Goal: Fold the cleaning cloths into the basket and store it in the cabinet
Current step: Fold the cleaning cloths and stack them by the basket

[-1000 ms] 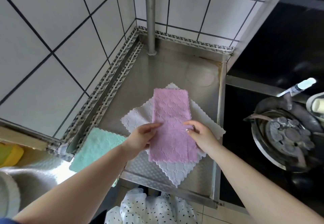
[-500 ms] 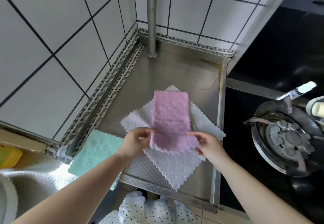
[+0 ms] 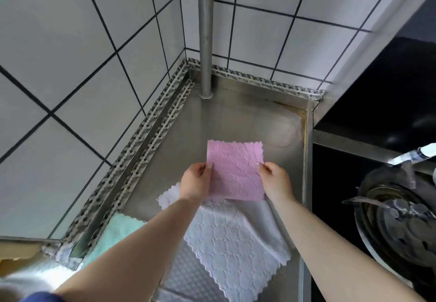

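The pink cloth (image 3: 234, 171) covers the far edge of the white cloth (image 3: 233, 238), and the left forearm (image 3: 141, 249) hides that white cloth's left corner and much of the green cloth (image 3: 118, 229) beside it. Right of the white cloth, the metal pan (image 3: 398, 226) runs off the frame's right edge, its contents too blurred to tell.
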Tool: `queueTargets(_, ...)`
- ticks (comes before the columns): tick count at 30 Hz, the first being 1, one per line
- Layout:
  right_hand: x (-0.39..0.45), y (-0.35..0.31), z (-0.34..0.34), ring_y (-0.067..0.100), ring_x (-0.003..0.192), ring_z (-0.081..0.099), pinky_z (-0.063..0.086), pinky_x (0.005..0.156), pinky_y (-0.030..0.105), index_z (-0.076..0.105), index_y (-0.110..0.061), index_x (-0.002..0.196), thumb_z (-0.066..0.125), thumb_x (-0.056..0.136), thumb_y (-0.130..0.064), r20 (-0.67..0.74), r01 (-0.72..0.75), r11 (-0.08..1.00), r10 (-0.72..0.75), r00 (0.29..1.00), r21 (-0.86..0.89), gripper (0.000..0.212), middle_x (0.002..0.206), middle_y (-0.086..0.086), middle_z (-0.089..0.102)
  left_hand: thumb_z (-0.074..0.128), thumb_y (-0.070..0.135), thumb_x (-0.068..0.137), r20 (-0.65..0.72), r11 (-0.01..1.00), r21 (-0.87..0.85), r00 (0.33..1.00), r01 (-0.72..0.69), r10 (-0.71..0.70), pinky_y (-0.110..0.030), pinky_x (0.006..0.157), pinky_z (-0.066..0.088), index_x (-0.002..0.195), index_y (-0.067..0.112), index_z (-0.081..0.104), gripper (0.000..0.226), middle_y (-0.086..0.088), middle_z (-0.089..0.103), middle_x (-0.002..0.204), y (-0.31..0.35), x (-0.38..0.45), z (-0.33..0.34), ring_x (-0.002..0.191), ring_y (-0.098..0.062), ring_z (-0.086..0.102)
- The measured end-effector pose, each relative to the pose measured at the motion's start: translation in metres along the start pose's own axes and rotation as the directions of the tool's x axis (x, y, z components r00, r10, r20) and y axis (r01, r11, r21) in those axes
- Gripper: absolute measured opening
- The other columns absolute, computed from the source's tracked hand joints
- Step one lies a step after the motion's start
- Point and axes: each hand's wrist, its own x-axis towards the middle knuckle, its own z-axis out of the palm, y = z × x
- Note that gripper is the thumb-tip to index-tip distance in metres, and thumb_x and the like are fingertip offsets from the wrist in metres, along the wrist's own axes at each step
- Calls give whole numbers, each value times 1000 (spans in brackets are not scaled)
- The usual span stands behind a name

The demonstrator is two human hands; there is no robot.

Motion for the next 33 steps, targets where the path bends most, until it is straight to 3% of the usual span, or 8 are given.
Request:
queueTargets(6,10,15,11,21,67,48,29,53,30,62,-2,89,47,97,-29,-2,-42,986,42,999,-160,32,87,20,66,52,29,94,71,997,40,995,66,-68,-33,60,43,63,12,51,36,0,45,56,-6,11,1,65,-26,49)
queueTargets(12,12,16,9,21,82,55,35,61,28,62,-9,105,52,95,-28,-40,-61,986,55,998,-155,24,103,8,67,54,31,93,92,993,96,993,71,-80,-31,71,45,102,7,63,27,-8,65,87,-1,18,-1,81,-26,57)
queueTargets(15,9,10,7,27,104,57,39,84,28,61,-8,116,55,91,-22,-208,163,969,-201,957,-183,29,113,10,61,48,29,94,-87,928,297,961,-226,262,-35,89,44,120,7,57,36,-12,60,112,-1,14,-5,104,-30,55)
queueTargets(19,10,-12,31,30,119,54,43,98,46,61,-8,121,42,86,-27,-31,527,702,-613,789,-480,45,129,13,58,42,22,84,120,622,555,793,-552,597,-51,97,46,122,-3,58,48,-19,59,127,2,17,16,121,-36,54)
queueTargets(21,8,-7,48,29,125,51,41,100,54,59,-10,125,49,80,-31,146,566,596,-604,783,-570,50,133,12,56,59,29,77,259,599,549,800,-583,541,-53,100,43,127,-5,54,60,-20,54,133,-1,17,27,127,-36,49)
queueTargets(23,3,8,56,25,129,48,40,101,55,57,-15,129,49,79,-36,243,544,539,-530,813,-643,55,136,8,54,41,37,82,296,604,561,819,-566,492,-47,109,33,135,-3,46,66,-19,44,143,-11,16,30,134,-33,39)
queueTargets(26,1,24,53,23,134,43,36,102,56,52,-18,134,36,86,-42,259,483,535,-440,860,-693,56,144,5,47,6,40,86,286,594,609,844,-526,454,-35,116,6,146,3,26,73,-10,22,155,-27,18,26,145,-25,17)
queueTargets(33,3,22,45,25,138,36,37,102,56,48,-14,136,32,87,-48,296,496,584,-408,864,-643,62,149,8,39,7,39,92,300,616,617,870,-490,391,-35,118,4,149,6,17,66,-8,12,158,-23,18,23,147,-21,7)
